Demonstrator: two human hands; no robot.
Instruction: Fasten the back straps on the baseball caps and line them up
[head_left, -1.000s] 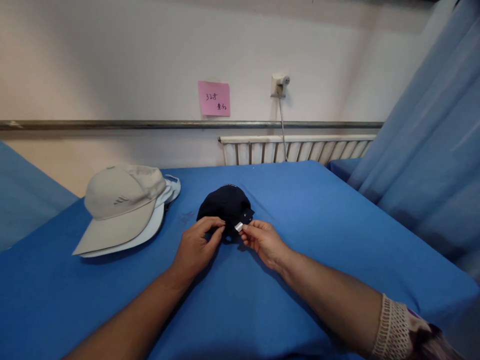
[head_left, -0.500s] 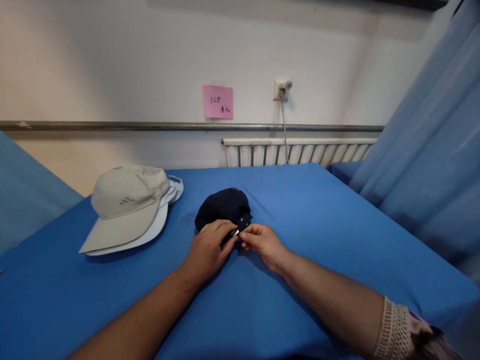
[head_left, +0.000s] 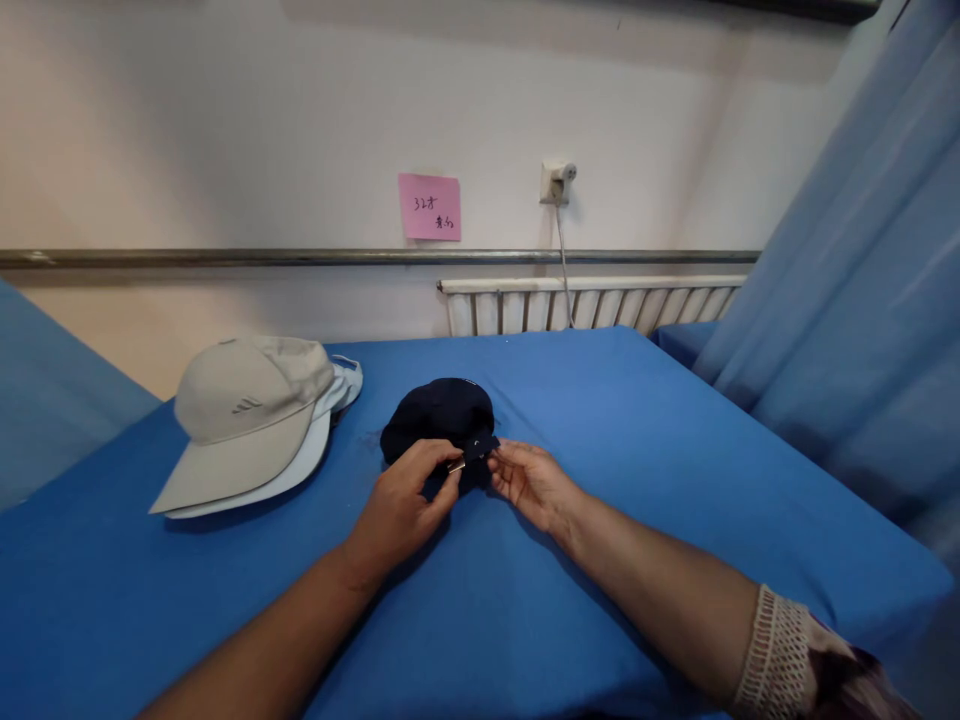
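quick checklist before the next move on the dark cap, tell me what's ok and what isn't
1. Left hand on the metal clasp: ok, thumb and finger pinch it.
2. Right hand at the strap: ok, fingertips are at its right end.
3. Right hand's grip firm: cannot tell, too small to make out.
4. Dark cap resting on the blue cloth: ok.
5. Grey cap and pale blue cap apart from both hands: ok, stacked off to the left.
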